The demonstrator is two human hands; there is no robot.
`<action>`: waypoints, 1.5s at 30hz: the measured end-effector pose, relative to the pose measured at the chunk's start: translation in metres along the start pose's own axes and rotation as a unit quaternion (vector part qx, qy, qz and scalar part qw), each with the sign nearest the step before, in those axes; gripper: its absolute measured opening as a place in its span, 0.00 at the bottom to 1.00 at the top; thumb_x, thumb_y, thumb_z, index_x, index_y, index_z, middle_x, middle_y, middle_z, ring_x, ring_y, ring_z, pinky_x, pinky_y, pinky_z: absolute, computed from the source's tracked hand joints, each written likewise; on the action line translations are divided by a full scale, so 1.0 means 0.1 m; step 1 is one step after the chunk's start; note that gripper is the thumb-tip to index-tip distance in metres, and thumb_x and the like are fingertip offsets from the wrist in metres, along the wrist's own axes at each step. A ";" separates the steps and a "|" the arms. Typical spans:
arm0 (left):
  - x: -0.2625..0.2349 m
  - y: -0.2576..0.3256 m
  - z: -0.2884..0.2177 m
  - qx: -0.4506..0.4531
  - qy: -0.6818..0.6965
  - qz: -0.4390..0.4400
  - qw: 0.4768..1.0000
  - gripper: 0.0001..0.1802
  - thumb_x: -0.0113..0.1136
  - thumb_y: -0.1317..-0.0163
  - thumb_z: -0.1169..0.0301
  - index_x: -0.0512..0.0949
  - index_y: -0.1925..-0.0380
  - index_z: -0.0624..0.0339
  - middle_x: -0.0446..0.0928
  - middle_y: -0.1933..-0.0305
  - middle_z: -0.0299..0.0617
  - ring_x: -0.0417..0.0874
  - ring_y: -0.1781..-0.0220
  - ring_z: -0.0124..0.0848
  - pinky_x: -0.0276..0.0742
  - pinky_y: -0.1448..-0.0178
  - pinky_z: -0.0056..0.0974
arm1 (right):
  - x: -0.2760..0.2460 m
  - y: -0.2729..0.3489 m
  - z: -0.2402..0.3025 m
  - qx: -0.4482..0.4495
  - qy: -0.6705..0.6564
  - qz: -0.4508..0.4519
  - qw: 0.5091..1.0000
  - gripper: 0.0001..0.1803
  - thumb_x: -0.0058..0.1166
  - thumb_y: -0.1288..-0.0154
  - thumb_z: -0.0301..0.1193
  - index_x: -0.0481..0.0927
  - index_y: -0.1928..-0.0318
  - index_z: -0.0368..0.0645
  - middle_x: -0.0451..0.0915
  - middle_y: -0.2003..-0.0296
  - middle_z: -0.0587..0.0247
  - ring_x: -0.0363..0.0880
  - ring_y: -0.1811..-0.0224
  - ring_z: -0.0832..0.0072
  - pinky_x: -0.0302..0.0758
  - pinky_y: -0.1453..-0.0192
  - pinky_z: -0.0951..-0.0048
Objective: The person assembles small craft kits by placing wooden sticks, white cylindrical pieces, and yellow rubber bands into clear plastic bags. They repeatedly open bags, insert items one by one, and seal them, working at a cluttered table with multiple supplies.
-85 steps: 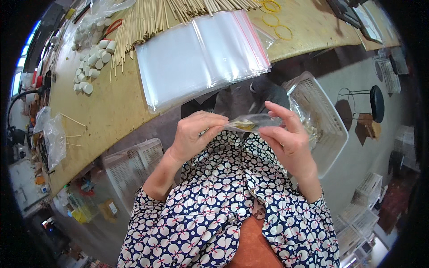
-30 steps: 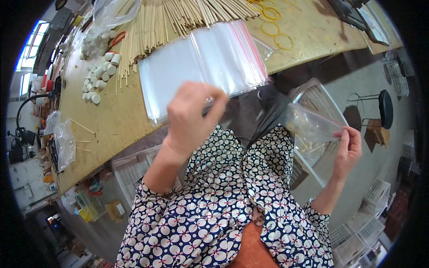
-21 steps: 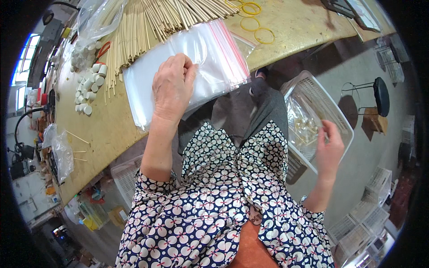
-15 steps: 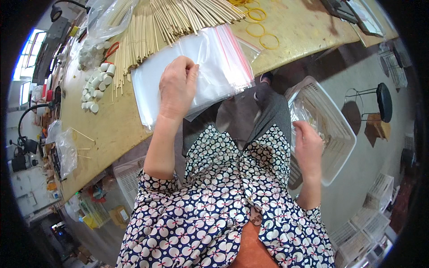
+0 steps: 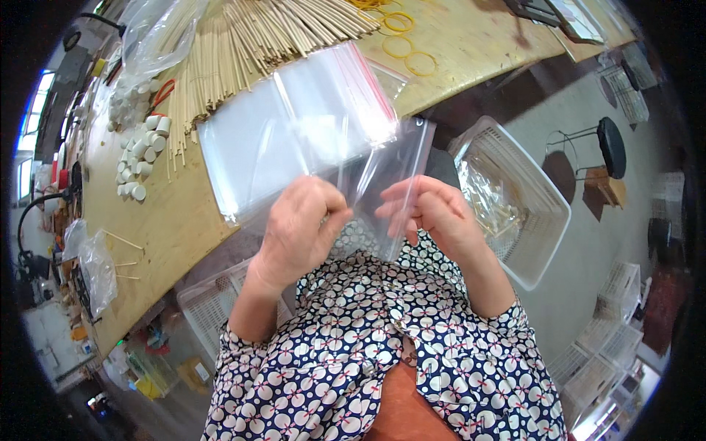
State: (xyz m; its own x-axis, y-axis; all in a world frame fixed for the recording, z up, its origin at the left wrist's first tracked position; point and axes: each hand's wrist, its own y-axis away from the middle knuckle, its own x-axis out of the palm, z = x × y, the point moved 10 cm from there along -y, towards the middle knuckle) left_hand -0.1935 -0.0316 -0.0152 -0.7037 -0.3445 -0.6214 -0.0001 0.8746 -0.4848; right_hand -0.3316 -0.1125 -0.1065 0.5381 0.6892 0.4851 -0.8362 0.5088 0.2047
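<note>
Softly creased clear bag (image 5: 375, 176), glossy, apparently pinched by left hand (image 5: 303, 226)

Navy shirt (image 5: 316, 367) with white dots, red-striped clear bags (image 5: 246, 151), tan sticks (image 5: 246, 44), yellow bands (image 5: 420, 64)

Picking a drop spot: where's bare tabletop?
Two patches: right of the yellow rings, before the dark object; and front-left, bounded by white cylinders, loose sticks and bag stack. Crowded: wooden rods along the stack's far side; left hand, right hand and clear bag at its near edge.
</note>
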 end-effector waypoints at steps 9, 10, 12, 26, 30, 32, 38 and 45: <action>0.60 0.74 0.43 -0.181 0.022 0.107 0.977 0.08 0.66 0.41 0.81 0.74 0.68 0.63 0.76 0.67 0.45 0.77 0.65 0.42 0.74 0.60 0.41 | -0.10 0.37 -0.74 0.192 0.166 0.023 0.967 0.09 0.56 0.25 0.28 0.83 0.61 0.34 0.88 0.68 0.63 0.85 0.74 0.82 0.77 0.75 0.81; 0.69 0.75 0.47 -0.185 0.013 0.097 0.978 0.08 0.66 0.40 0.81 0.74 0.68 0.63 0.76 0.67 0.45 0.78 0.64 0.42 0.74 0.59 0.41 | -0.10 0.39 -0.79 0.190 0.170 0.029 0.966 0.09 0.56 0.25 0.28 0.83 0.62 0.34 0.88 0.69 0.63 0.86 0.74 0.82 0.78 0.75 0.80; 0.79 0.75 0.49 -0.193 -0.011 0.074 0.978 0.08 0.67 0.40 0.80 0.75 0.67 0.64 0.77 0.66 0.44 0.79 0.63 0.41 0.75 0.59 0.40 | -0.15 0.34 -0.83 0.135 0.174 -0.015 0.975 0.11 0.59 0.26 0.29 0.83 0.64 0.33 0.87 0.73 0.62 0.84 0.77 0.82 0.77 0.76 0.79; 1.06 0.71 0.42 -0.299 0.080 0.035 0.950 0.02 0.66 0.37 0.80 0.82 0.66 0.65 0.82 0.73 0.42 0.83 0.75 0.28 0.78 0.68 0.32 | -0.29 0.19 -0.79 0.044 0.238 -0.140 0.960 0.17 0.60 0.25 0.34 0.83 0.69 0.33 0.83 0.81 0.62 0.81 0.82 0.80 0.75 0.80 0.75; 0.91 0.68 0.68 -0.319 0.016 -0.040 0.947 0.03 0.66 0.38 0.80 0.82 0.65 0.62 0.80 0.75 0.42 0.81 0.78 0.31 0.76 0.71 0.34 | -0.25 0.25 -0.87 0.089 0.226 -0.114 0.963 0.20 0.58 0.24 0.36 0.80 0.73 0.35 0.81 0.83 0.63 0.80 0.84 0.79 0.74 0.81 0.74; 0.85 0.53 0.57 -0.237 -0.032 -0.022 0.971 0.08 0.69 0.42 0.79 0.85 0.63 0.58 0.79 0.72 0.39 0.79 0.73 0.35 0.75 0.66 0.39 | -0.30 0.26 -0.97 0.117 0.161 -0.131 0.971 0.21 0.56 0.23 0.37 0.78 0.74 0.37 0.80 0.84 0.64 0.79 0.85 0.79 0.73 0.82 0.75; 0.89 0.26 -0.09 -0.051 -0.108 0.070 0.990 0.11 0.73 0.51 0.76 0.87 0.66 0.55 0.79 0.67 0.38 0.77 0.61 0.41 0.72 0.56 0.44 | -0.52 0.25 -1.03 0.186 -0.025 -0.148 0.971 0.22 0.50 0.20 0.42 0.77 0.71 0.42 0.79 0.84 0.66 0.78 0.88 0.78 0.65 0.86 0.81; 0.56 0.52 0.14 -0.029 -0.091 0.044 0.995 0.07 0.70 0.49 0.70 0.80 0.72 0.52 0.78 0.67 0.36 0.79 0.61 0.38 0.75 0.54 0.44 | 0.00 0.29 0.08 -0.201 0.430 -0.137 0.869 0.14 0.65 0.34 0.28 0.82 0.50 0.37 0.87 0.56 0.55 0.85 0.70 0.71 0.80 0.69 0.73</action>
State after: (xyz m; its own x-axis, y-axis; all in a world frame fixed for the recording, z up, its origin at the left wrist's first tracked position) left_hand -0.2231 -0.0101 -0.0836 -0.5628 -0.3181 -0.7629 0.0111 0.9200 -0.3917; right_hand -0.3564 -0.1016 -0.0937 0.7358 0.5561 -0.3865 -0.6526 0.7348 -0.1850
